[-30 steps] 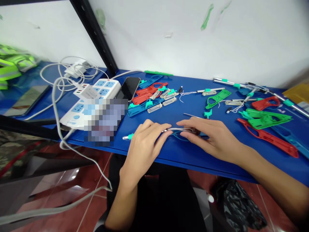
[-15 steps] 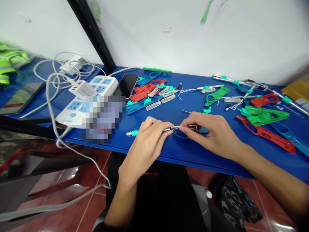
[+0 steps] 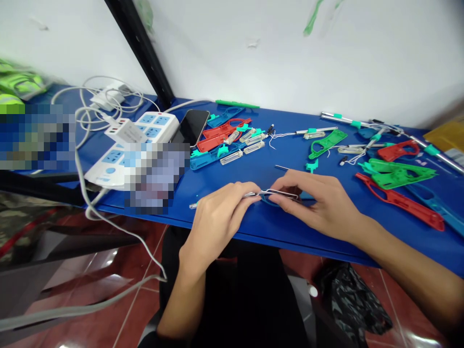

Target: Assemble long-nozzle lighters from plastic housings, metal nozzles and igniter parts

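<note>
My left hand [image 3: 219,212] is closed around a slim silver rod, and the rod's end [image 3: 193,206] sticks out to the left of it. White wires [image 3: 286,193] run from the rod into my right hand [image 3: 319,200]. Its thumb and forefinger pinch these wires close to the left fingertips. Partly hidden behind the right hand lies a blue plastic piece [image 3: 307,195]. A thin metal shaft [image 3: 281,167] pokes out just beyond that hand, near a small teal clip [image 3: 311,166].
Red, green and blue plastic shells [image 3: 400,200] lie to the right, with silver rods [image 3: 438,153] behind them. Clear plastic parts [image 3: 231,157] and more shells sit beyond my left hand. A white power strip [image 3: 105,171], a phone [image 3: 195,126] and loose cables are at left.
The rod's teal sleeve, plain at the left before, is now almost hidden by my left hand. The white wires show more of a loop at the right fingers. Both hands stay nearly in place.
</note>
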The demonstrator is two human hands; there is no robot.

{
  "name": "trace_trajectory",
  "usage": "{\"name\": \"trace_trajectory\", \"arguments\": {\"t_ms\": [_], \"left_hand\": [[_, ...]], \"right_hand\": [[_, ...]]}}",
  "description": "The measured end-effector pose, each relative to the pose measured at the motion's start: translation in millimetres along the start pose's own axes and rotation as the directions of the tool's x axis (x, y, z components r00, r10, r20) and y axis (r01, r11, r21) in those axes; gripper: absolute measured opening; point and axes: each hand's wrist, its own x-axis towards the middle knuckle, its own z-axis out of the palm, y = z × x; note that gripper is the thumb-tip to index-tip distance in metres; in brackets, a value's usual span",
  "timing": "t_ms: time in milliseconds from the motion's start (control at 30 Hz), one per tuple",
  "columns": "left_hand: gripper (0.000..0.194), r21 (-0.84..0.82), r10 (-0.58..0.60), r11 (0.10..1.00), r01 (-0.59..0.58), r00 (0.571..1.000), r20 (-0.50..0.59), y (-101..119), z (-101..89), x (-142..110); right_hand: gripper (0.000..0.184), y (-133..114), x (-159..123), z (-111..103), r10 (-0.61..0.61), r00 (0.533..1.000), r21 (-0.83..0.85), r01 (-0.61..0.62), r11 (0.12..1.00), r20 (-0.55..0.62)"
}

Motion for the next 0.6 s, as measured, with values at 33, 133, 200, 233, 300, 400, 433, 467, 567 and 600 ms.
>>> {"name": "trace_trajectory", "arguments": {"t_ms": [33,133,200,233,300,400,433,467,567,600], "left_hand": [[0.009,-0.007,0.002,1.0,-0.002,1.0,0.009,0,-0.2,0],[0.007,-0.017,0.001,1.0,0.0,0.999,0.039,0,-0.9,0],[0.007,-0.017,0.004,1.0,-0.003,0.999,0.047,0,-1.1,0],[0.007,-0.017,0.006,1.0,-0.006,0.999,0.045,1,-1.2,0],[0.007,-0.021,0.002,1.0,-0.001,0.999,0.043,1,-1.6,1],[0.008,-0.018,-0.014,1.0,0.016,0.998,0.06,4,-3.1,6],[0.009,-0.007,-0.019,1.0,0.019,0.997,0.075,6,-3.8,9],[0.01,0.007,-0.019,1.0,0.019,0.995,0.095,8,-4.7,12],[0.012,0.045,-0.005,0.999,-0.001,0.989,0.145,15,-7.3,22],[0.011,0.047,-0.004,0.999,-0.003,0.988,0.153,16,-7.9,25]], "right_hand": [[0.011,0,0,0,-0.002,1.0,-0.002,0.002,1.0,0.002],[0.012,1,0,-1,-0.03,1.0,0.003,0.03,1.0,0.003],[0.014,2,1,-2,-0.059,0.998,0.006,0.059,0.998,0.0],[0.015,3,1,-3,-0.07,0.998,0.008,0.07,0.997,0.0],[0.016,4,3,-5,-0.072,0.997,0.024,0.071,0.997,0.003],[0.016,5,5,-8,-0.009,1.0,0.099,0.007,0.995,0.026],[0.017,5,6,-10,0.03,0.999,0.136,-0.036,0.99,0.042],[0.019,5,6,-11,0.075,0.996,0.173,-0.084,0.981,0.056],[0.028,5,6,-14,0.173,0.982,0.241,-0.187,0.952,0.079],[0.03,5,7,-16,0.179,0.981,0.247,-0.193,0.95,0.08]]}}
